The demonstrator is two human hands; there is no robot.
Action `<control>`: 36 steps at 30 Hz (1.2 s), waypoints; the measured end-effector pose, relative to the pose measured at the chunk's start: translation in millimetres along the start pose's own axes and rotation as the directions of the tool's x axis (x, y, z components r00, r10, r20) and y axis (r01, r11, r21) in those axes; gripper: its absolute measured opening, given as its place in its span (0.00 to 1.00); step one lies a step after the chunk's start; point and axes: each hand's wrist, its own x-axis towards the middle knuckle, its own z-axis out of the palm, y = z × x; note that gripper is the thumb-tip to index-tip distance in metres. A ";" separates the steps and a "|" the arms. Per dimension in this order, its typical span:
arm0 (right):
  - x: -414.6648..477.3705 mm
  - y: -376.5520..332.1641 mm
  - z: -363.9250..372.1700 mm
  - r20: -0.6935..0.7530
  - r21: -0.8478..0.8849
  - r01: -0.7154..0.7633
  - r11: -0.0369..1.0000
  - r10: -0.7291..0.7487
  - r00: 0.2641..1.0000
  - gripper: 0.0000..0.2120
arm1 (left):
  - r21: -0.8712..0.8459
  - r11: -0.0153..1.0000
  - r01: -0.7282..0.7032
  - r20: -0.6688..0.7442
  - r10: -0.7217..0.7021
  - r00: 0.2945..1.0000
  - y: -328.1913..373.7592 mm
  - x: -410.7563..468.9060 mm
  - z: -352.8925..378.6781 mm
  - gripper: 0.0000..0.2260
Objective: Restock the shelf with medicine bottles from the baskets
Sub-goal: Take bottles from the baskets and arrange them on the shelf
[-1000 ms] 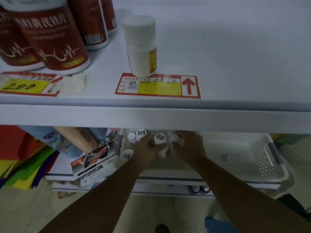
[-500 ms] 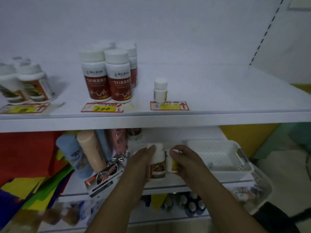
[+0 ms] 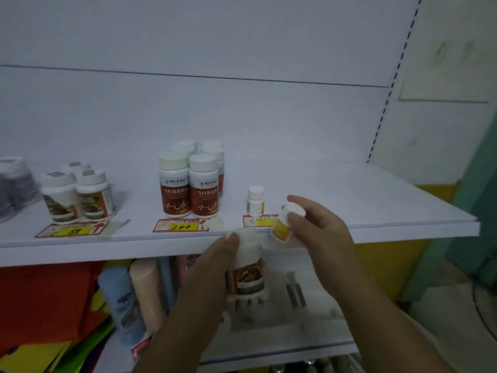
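My left hand [image 3: 212, 267] grips a white bottle with a fruit-picture label [image 3: 248, 273], held upright just below the front edge of the white shelf [image 3: 349, 200]. At that edge my right hand [image 3: 320, 227] holds a small white bottle with a yellow label [image 3: 282, 226], tilted. One small white bottle [image 3: 255, 200] stands on the shelf behind a red-and-yellow price tag [image 3: 259, 220]. Further left stand several red-label bottles [image 3: 189, 187] and fruit-label bottles [image 3: 78, 196].
The shelf's right part is bare up to its side wall [image 3: 435, 130]. On the lower shelf [image 3: 269, 343] stand a blue tube and a beige tube [image 3: 134, 294], with red and coloured bags [image 3: 45, 305] at left. Grey items [image 3: 13, 184] sit far left.
Both hands have risen from the basket on the lower shelf to the upper shelf's front edge, each carrying a bottle. The view has pulled back and tilted up.
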 end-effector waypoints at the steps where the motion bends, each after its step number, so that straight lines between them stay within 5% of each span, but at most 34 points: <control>1: 14.4 -5.8 -1.5 -0.053 -0.086 0.063 0.994 -0.068 0.996 0.09 | 0.011 1.000 -0.006 -0.010 0.006 1.000 5.1 4.0 0.0 0.21; 7: 89.7 5.9 1.0 0.035 -0.420 0.034 0.907 -0.022 0.999 0.17 | 0.027 0.997 -0.071 -0.059 0.073 0.996 32.3 24.3 5.4 0.14; 9: 99.3 14.7 4.2 0.076 -0.445 0.051 0.894 -0.018 0.997 0.17 | 0.027 0.994 -0.109 -0.049 0.110 0.993 37.5 29.5 5.8 0.10; 14: 104.0 20.3 1.4 0.166 -0.460 0.062 0.886 0.018 0.986 0.21 | 0.010 0.993 -0.120 -0.091 0.121 0.989 40.3 39.7 6.9 0.19; 17: 97.0 6.3 -2.0 0.056 -0.388 0.176 0.905 -0.168 0.984 0.17 | -0.028 0.989 -0.149 -0.068 0.146 0.987 44.3 41.7 10.8 0.18; 20: 88.5 -31.9 15.6 0.253 -0.239 0.373 0.897 -0.313 0.915 0.09 | -0.001 0.981 -0.196 -0.068 0.195 0.978 55.5 39.6 13.1 0.19; 24: 79.0 -81.2 64.4 0.699 -0.240 0.509 0.827 -0.216 0.681 0.20 | 0.039 0.969 -0.245 -0.086 0.247 0.965 78.1 34.0 -1.8 0.27; 31: 91.2 -116.4 142.9 0.819 -0.251 0.580 0.775 -0.149 0.554 0.18 | 0.138 0.903 -0.408 -0.033 0.416 0.909 129.4 29.3 -61.4 0.22; 34: 95.7 -125.5 173.1 0.789 -0.263 0.628 0.732 -0.212 0.577 0.20 | 0.242 0.839 -0.487 -0.052 0.513 0.857 154.2 30.7 -94.4 0.18; 36: 103.8 -126.9 191.7 0.670 -0.269 0.626 0.732 -0.325 0.667 0.18 | 0.327 0.765 -0.555 -0.145 0.621 0.770 167.6 33.2 -127.2 0.08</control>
